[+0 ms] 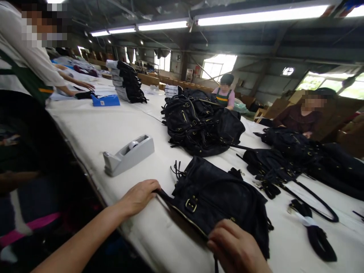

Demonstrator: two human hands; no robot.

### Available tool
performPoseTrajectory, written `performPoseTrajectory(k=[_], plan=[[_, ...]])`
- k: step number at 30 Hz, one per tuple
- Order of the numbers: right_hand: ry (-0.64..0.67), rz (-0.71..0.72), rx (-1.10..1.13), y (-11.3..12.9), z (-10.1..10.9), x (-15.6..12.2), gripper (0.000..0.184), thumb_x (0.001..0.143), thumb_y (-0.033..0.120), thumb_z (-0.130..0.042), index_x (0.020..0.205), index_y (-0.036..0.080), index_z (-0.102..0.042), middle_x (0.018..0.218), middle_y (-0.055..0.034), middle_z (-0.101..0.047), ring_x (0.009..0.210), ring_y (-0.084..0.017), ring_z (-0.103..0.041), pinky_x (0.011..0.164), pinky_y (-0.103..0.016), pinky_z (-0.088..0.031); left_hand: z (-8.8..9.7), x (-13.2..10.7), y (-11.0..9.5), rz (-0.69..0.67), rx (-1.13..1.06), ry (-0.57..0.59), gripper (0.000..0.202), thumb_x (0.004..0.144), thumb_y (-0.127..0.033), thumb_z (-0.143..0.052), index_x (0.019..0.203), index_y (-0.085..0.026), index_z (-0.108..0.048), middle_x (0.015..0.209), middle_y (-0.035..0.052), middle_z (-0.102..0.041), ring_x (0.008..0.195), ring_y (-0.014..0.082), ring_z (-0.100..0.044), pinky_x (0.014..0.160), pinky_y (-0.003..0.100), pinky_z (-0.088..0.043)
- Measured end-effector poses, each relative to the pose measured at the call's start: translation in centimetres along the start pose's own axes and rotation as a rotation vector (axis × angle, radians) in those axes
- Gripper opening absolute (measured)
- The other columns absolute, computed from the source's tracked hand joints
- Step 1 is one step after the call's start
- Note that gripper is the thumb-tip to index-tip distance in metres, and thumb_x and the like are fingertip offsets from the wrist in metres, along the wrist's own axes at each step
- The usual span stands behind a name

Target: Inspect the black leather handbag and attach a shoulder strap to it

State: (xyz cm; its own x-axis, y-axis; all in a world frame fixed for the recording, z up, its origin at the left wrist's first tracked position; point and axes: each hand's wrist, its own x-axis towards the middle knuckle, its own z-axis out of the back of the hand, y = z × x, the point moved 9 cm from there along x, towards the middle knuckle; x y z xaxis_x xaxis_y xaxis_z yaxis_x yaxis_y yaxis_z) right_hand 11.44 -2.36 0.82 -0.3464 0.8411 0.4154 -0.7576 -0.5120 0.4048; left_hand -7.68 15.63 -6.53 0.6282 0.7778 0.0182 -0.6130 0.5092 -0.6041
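Note:
A black bag [218,189] with a brass buckle and a zipper along its near edge lies flat on the white-covered table [85,125]. At the bag's left end, my left hand [142,195] pinches the corner by the zipper. My right hand [237,244] has its fingers curled on the near edge, toward the right end of the zipper; the fingertips are partly hidden. Thin black cords stick out from the bag's far left side. Just beyond my left hand stands a grey tape dispenser [129,153].
Behind the bag is a heap of black bags [199,121], with more bags [301,151] to the right. A bundled black strap [315,231] lies at the right. A blue tape dispenser [105,100] and a stack of folded bags [127,81] stand farther left. Three people are around the table.

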Motion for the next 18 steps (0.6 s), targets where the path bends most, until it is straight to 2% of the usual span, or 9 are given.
performPoseTrajectory(k=[2, 5, 8, 10, 12, 15, 18], plan=[[0.055, -0.023, 0.059, 0.9, -2.4, 3.4, 0.012, 0.091, 0.016, -0.047, 0.087, 0.022, -0.056, 0.082, -0.0027, -0.06, 0.07, -0.013, -0.058, 0.06, -0.021, -0.045, 0.9, -0.4, 0.2, 0.023, -0.111, -0.003, 0.019, 0.076, -0.015, -0.046, 0.084, -0.022, -0.063, 0.093, 0.0002, -0.062, 0.095, 0.018, -0.056, 0.092, 0.03, -0.041], [0.152, -0.046, 0.048, 1.7, -6.2, 6.9, 0.014, 0.087, 0.012, -0.048, 0.084, 0.022, -0.056, 0.084, -0.0005, -0.059, 0.069, -0.012, -0.057, 0.059, -0.021, -0.041, 1.5, -1.6, 1.1, 0.107, -0.324, -0.001, 0.012, 0.079, -0.023, -0.05, 0.083, -0.02, -0.06, 0.084, -0.0009, -0.061, 0.085, 0.0163, -0.056, 0.081, 0.027, -0.042], [0.161, -0.005, -0.054, 2.5, -9.1, 8.9, 0.019, 0.083, 0.008, -0.052, 0.093, 0.024, -0.057, 0.089, 0.0, -0.06, 0.072, -0.013, -0.058, 0.059, -0.022, -0.039, 0.1, -3.1, 2.5, 0.209, -0.609, 0.04, 0.02, 0.081, -0.038, -0.054, 0.082, -0.018, -0.055, 0.065, -0.004, -0.055, 0.061, 0.0133, -0.054, 0.059, 0.024, -0.04], [0.124, 0.038, -0.171, 3.1, -10.6, 9.7, 0.024, 0.082, 0.01, -0.056, 0.1, 0.026, -0.056, 0.09, -0.0003, -0.061, 0.072, -0.015, -0.058, 0.059, -0.024, -0.039, -1.3, -3.7, 3.4, 0.257, -0.802, 0.049, 0.033, 0.078, -0.048, -0.059, 0.082, -0.016, -0.054, 0.059, -0.0052, -0.052, 0.052, 0.0109, -0.049, 0.052, 0.022, -0.036], [0.115, 0.097, -0.276, 3.7, -12.1, 10.3, 0.029, 0.083, 0.013, -0.06, 0.107, 0.027, -0.054, 0.087, 0.0003, -0.061, 0.068, -0.017, -0.057, 0.056, -0.026, -0.037, -2.3, -4.2, 4.1, 0.283, -0.962, 0.035, 0.041, 0.074, -0.053, -0.064, 0.083, -0.014, -0.056, 0.062, -0.0031, -0.055, 0.055, 0.0098, -0.049, 0.055, 0.022, -0.037], [0.183, 0.21, -0.367, 4.8, -14.4, 10.7, 0.038, 0.083, 0.017, -0.062, 0.117, 0.027, -0.049, 0.082, 0.0011, -0.06, 0.061, -0.018, -0.056, 0.051, -0.028, -0.036, -2.7, -4.6, 4.5, 0.311, -1.139, 0.001, 0.042, 0.075, -0.053, -0.066, 0.085, -0.012, -0.06, 0.072, 0.0009, -0.061, 0.066, 0.0103, -0.053, 0.067, 0.022, -0.04], [0.208, 0.324, -0.421, 6.2, -15.3, 11.1, 0.036, 0.078, 0.009, -0.058, 0.111, 0.022, -0.05, 0.076, 0.0006, -0.06, 0.057, -0.019, -0.058, 0.05, -0.029, -0.038, -2.6, -5.0, 4.2, 0.336, -1.243, -0.02, 0.048, 0.066, -0.056, -0.074, 0.081, -0.011, -0.063, 0.073, 0.0019, -0.063, 0.067, 0.0109, -0.055, 0.067, 0.022, -0.04]])
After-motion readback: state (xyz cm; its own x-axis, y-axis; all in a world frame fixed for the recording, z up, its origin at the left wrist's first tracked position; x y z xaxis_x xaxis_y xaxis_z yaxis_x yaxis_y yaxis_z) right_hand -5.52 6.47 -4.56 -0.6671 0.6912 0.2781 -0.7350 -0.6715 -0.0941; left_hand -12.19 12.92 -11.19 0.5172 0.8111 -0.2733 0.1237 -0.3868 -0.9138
